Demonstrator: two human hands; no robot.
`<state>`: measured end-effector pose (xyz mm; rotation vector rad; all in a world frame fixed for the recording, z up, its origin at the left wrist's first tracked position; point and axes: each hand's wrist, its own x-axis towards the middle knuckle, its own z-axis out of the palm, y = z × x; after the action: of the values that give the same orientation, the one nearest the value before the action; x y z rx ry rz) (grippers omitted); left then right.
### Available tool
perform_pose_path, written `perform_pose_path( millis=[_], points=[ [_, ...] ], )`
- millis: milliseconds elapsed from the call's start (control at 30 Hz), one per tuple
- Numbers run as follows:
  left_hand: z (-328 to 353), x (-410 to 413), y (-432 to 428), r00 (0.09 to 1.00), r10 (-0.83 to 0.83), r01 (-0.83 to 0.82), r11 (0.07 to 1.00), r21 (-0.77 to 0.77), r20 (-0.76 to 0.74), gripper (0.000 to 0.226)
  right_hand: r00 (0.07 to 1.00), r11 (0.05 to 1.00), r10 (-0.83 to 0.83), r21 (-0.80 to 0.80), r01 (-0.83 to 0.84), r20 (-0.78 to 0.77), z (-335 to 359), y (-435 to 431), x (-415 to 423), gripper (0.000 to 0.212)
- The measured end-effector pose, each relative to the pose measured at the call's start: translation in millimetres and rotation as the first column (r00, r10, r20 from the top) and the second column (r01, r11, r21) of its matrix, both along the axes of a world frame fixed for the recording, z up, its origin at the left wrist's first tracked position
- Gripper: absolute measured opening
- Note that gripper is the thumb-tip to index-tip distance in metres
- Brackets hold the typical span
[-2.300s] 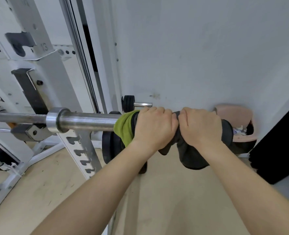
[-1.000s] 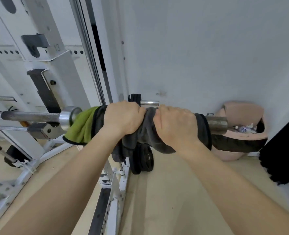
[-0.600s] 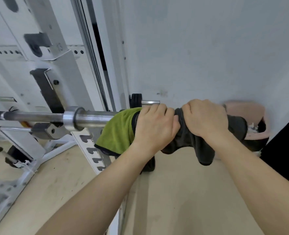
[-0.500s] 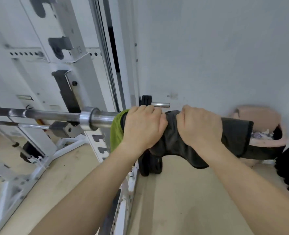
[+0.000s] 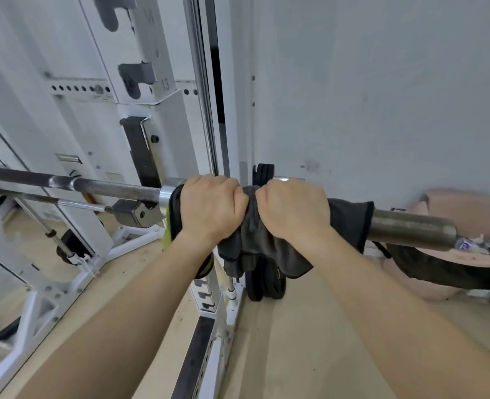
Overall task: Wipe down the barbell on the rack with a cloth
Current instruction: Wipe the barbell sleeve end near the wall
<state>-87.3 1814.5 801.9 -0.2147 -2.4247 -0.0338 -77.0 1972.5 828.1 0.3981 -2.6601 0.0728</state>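
Left hand [image 5: 212,208] and right hand [image 5: 294,210]: both grips are closed overhand, fingers curled round the cloth [image 5: 350,217], knuckles almost touching.

The cloth is dark grey and wrapped over the thick end section of the barbell [image 5: 410,228]. It's bunched in the gap between the two grips, with the slack hanging just below. A flatter stretch runs out right of the right grip and covers the bar there. A yellow-green edge shows under the left wrist.

Right of the cloth's edge the bar is bare metal out to its tip. The left grip sits hard against the collar [image 5: 166,194]. Left of that the thin shaft is bare and lies in the hook [image 5: 135,214] of the white rack [image 5: 157,116].

Black plates [image 5: 266,283] stand on edge on the floor [image 5: 310,341], below the grips, at the rack's base.

Containers: there's one pink bin [image 5: 468,208] with a black liner [image 5: 439,272], against the wall [image 5: 381,82], beyond the bar tip and well right of the right grip. Pale scraps [image 5: 468,243] show at its rim. The bar hides the rest of the contents, so I can't tell what else is in there.
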Motion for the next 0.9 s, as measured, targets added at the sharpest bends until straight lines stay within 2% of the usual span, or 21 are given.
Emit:
perform_pose_path(
  millis=[100, 167, 200, 267, 367, 667, 800, 900],
  points=[
    [-5.5, 0.2, 2.4, 0.998, 0.028, -0.027, 0.999, 0.029, -0.056, 0.036, 0.962, 0.993, 0.077, -0.107, -0.05, 0.263, 18.7, -0.3, -13.2, 0.039],
    [-1.1, -2.5, 3.2, 1.0, 0.012, -0.011, 1.0, 0.006, -0.029, 0.039, 0.948, 0.988, 0.079, -0.154, -0.033, 0.308, 19.0, 3.0, -15.7, 0.041],
    [0.1, -2.5, 4.8, 1.0, 0.005, -0.005, 1.0, -0.006, -0.022, 0.039, 0.97, 0.99, 0.073, -0.134, -0.042, 0.232, 14.5, 4.8, -13.1, 0.042],
    [-0.9, 0.6, 15.4, 0.999, -0.001, 0.0, 1.0, -0.007, -0.053, 0.038, 0.998, 0.997, 0.048, -0.059, -0.05, -0.038, -1.7, 11.2, -2.6, 0.041],
    [-4.1, 6.8, 48.8, 0.998, -0.017, 0.019, 1.0, 0.024, -0.061, 0.037, 0.977, 0.998, -0.063, -0.016, 0.061, -0.202, -16.7, 32.8, 9.5, 0.034],
    [2.3, 19.0, 181.7, 0.964, -0.263, 0.261, 0.964, 0.047, 0.028, 0.035, 0.945, 0.962, -0.273, -0.015, 0.274, -0.179, -21.9, 164.1, 32.7, 0.048],
    [0.5, 16.2, 160.2, 0.949, -0.314, 0.315, 0.948, -0.041, 0.022, 0.038, 0.933, 0.951, -0.309, -0.044, 0.306, -0.185, -21.2, 149.6, 31.5, 0.05],
    [6.2, 10.0, 104.1, 0.963, -0.266, 0.269, 0.96, -0.081, 0.046, 0.04, 0.953, 0.97, -0.242, -0.03, 0.241, -0.182, -20.1, 103.2, 26.3, 0.05]
  ],
)
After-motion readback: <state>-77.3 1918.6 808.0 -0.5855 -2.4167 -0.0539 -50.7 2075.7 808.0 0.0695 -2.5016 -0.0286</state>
